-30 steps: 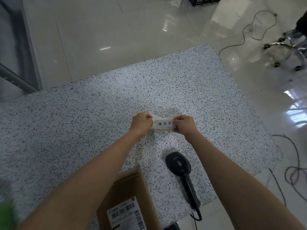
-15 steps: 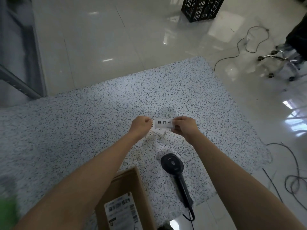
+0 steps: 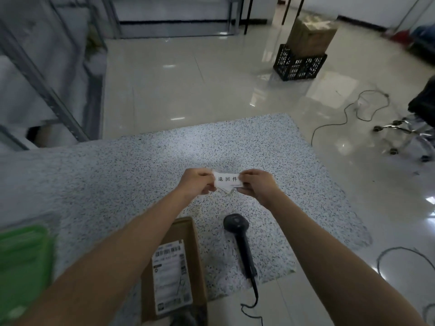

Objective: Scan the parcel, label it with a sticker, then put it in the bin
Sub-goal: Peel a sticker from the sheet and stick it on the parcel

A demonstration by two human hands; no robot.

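A white sticker (image 3: pixel 227 179) with three black characters is held above the speckled table (image 3: pixel 117 175). My left hand (image 3: pixel 199 182) pinches its left end and my right hand (image 3: pixel 257 183) pinches its right end; a second white layer hangs under it. The parcel (image 3: pixel 188 234), a brown cardboard box with a white barcode label (image 3: pixel 170 276) on top, lies near the table's front edge, under my left forearm. A black handheld scanner (image 3: pixel 236 225) lies on the table to the parcel's right, its cord trailing off the front edge.
A black crate (image 3: pixel 299 65) with a wrapped brown box (image 3: pixel 310 36) on it stands on the floor at the back right. A green object (image 3: pixel 21 262) lies blurred at the left. Cables (image 3: pixel 341 118) and an office chair base (image 3: pixel 404 135) are on the right; metal shelving (image 3: pixel 47 90) is on the left.
The view has tilted up, showing more of the room and the crate. Both hands keep hold of the sticker, which now sits a little higher above the table.
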